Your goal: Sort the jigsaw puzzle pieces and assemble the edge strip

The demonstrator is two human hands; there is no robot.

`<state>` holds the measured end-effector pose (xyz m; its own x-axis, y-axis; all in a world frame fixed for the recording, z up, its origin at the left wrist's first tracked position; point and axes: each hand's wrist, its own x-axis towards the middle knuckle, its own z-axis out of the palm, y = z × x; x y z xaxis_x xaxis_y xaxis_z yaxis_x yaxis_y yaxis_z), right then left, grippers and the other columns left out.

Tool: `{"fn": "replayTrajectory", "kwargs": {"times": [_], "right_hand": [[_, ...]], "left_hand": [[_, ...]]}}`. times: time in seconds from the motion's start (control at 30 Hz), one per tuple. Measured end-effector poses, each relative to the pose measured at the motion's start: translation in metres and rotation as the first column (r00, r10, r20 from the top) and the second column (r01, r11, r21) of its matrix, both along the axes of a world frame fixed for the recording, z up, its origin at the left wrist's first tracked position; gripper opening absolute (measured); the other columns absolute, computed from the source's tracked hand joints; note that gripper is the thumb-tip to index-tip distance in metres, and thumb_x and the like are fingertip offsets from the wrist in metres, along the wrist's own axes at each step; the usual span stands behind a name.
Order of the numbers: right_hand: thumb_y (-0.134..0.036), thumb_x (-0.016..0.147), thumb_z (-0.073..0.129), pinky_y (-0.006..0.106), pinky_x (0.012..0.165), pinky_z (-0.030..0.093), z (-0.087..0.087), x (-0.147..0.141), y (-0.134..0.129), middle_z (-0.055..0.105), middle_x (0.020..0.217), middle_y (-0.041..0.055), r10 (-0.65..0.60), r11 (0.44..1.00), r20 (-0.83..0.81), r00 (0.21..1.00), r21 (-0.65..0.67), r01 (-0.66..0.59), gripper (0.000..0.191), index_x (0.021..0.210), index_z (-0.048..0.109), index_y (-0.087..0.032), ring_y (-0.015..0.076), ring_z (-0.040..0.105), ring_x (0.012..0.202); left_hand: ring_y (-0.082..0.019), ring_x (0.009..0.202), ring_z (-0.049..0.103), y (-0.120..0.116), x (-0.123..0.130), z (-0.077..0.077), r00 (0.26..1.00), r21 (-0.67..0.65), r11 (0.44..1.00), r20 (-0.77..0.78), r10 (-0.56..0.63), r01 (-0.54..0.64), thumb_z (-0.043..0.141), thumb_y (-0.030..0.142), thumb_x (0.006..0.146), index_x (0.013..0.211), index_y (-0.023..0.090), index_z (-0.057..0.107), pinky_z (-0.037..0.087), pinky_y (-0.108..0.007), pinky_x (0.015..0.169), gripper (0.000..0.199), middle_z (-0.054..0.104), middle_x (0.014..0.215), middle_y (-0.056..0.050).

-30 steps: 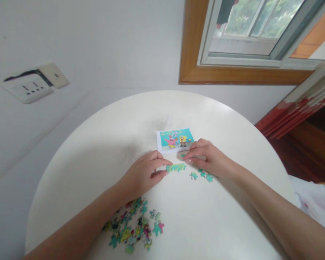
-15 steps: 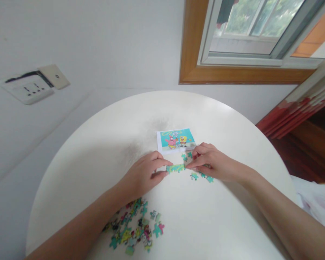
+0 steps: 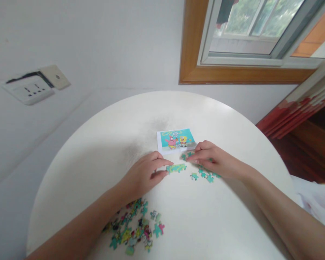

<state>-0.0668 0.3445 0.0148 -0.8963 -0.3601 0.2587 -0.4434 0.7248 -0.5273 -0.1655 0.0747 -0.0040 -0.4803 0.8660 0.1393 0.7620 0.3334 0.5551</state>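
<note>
A short joined strip of green and yellow puzzle pieces lies flat below a picture card with cartoon figures. The thumb and forefinger of my left hand pinch the strip's left end. My right hand hovers over loose teal pieces right of the strip, fingertips close together near the pieces below the card; whether a piece is between them is too small to tell. Several teal pieces lie beneath and beside that hand, and one with white sits a little apart.
A pile of mixed puzzle pieces lies near the front, partly behind my left forearm. The round white table meets a wall with a socket; a window and curtain are on the right.
My right hand has moved slightly up and away from the strip's right end, uncovering more teal pieces below it. My left hand remains at the strip's left end.
</note>
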Motion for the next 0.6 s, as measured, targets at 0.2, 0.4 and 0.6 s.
{"fn": "replayTrajectory", "kwargs": {"times": [0.2, 0.4, 0.6], "right_hand": [[-0.020, 0.093, 0.049, 0.032, 0.079, 0.048, 0.006, -0.001, 0.023, 0.070, 0.088, 0.0039, -0.207, 0.974, -0.010, 0.978, -0.091, 0.206, 0.030, 0.109, 0.073, -0.025, 0.0169, 0.061, 0.083], [-0.022, 0.091, 0.049, 0.029, 0.077, 0.050, 0.008, 0.002, 0.034, 0.070, 0.090, 0.0042, -0.269, 0.962, 0.060, 0.961, -0.031, 0.271, 0.030, 0.106, 0.074, -0.025, 0.0169, 0.063, 0.085], [-0.025, 0.091, 0.049, 0.029, 0.073, 0.051, 0.010, 0.004, 0.032, 0.070, 0.093, 0.0057, -0.290, 0.955, 0.114, 0.950, -0.033, 0.295, 0.030, 0.108, 0.074, -0.024, 0.0177, 0.063, 0.084]], "left_hand": [[-0.017, 0.088, 0.057, -0.004, -0.004, -0.001, 1.000, 0.024, 0.999, 0.018, -0.025, 0.024, 0.047, 0.017, 0.092, 0.120, 0.022, 0.064, 0.044, -0.029, 0.080, 0.033, 0.058, 0.104, -0.005], [-0.016, 0.084, 0.056, -0.005, -0.005, 0.001, 0.999, -0.008, 1.000, 0.032, -0.010, 0.010, 0.044, 0.017, 0.093, 0.122, 0.020, 0.062, 0.045, -0.028, 0.078, 0.035, 0.058, 0.105, -0.006], [-0.016, 0.085, 0.056, -0.005, -0.005, 0.001, 1.000, -0.006, 1.000, 0.024, -0.007, 0.007, 0.044, 0.016, 0.092, 0.122, 0.020, 0.062, 0.045, -0.028, 0.078, 0.034, 0.058, 0.105, -0.006]]}}
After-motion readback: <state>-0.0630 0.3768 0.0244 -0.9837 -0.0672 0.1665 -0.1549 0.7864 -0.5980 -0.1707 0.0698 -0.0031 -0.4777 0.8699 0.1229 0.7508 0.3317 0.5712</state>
